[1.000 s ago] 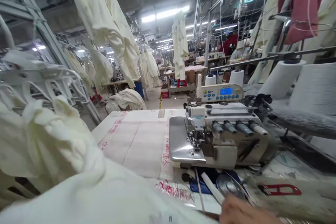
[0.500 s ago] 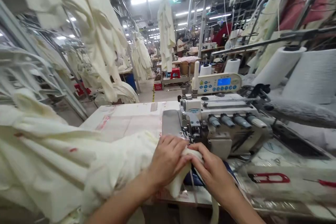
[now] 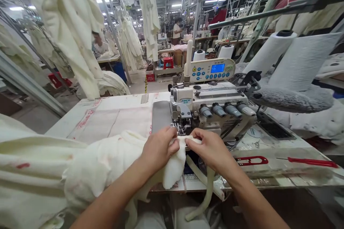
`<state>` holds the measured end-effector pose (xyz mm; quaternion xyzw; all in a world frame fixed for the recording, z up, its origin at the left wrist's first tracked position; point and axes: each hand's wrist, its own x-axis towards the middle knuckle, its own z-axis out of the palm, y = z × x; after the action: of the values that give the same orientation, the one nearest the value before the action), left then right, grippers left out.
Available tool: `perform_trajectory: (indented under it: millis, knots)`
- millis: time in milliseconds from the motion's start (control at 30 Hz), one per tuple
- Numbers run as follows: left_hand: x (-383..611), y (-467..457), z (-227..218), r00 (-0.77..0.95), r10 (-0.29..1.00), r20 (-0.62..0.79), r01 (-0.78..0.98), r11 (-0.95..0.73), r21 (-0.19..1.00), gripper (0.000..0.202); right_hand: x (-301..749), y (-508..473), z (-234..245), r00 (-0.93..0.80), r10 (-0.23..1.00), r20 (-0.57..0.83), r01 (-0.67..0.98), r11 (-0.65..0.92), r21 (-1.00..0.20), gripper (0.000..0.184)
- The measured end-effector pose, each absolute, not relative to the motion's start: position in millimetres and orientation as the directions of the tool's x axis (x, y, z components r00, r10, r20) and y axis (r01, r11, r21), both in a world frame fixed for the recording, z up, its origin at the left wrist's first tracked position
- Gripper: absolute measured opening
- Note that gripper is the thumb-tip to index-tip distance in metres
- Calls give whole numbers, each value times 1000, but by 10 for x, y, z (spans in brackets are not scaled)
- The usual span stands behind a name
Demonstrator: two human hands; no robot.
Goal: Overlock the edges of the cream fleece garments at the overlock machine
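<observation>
A cream fleece garment (image 3: pixel 88 164) lies across the table's near left and hangs over the front edge. My left hand (image 3: pixel 158 148) pinches its edge just in front of the presser foot (image 3: pixel 179 128) of the grey overlock sewing machine (image 3: pixel 209 109). My right hand (image 3: pixel 211 148) grips the same edge from the right side, fingers closed on the cloth. A narrow cream strip (image 3: pixel 202 193) dangles below my right hand, over the table's edge.
Red thread snips (image 3: pixel 251 160) and a red-handled tool (image 3: pixel 311 162) lie on the table to the right. Large white thread cones (image 3: pixel 301 61) stand behind the machine. Cream garments (image 3: pixel 67 25) hang overhead at left. Other workers sit at far tables.
The garment came onto the table from the left. Both hands took hold of its edge and moved it up to the presser foot. The camera tilted down.
</observation>
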<state>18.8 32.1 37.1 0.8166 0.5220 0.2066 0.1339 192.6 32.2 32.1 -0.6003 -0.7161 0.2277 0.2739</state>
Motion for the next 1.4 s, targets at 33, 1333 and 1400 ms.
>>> perform_trajectory:
  millis: [33,1333,1400]
  knots:
    - [212,342,378,362,913,189,804,-408,433,4,1921,341,314,-119,985,127,752,173,-637,22]
    - [49,480,417,417,883,217,784,-470,405,16,1642,-115,-359,-220,971,93,0,95,-995,40]
    - [50,476,418,412,885,218,779,-466,420,16,1659,-181,-308,-203,979,30,-82,14,-997,30]
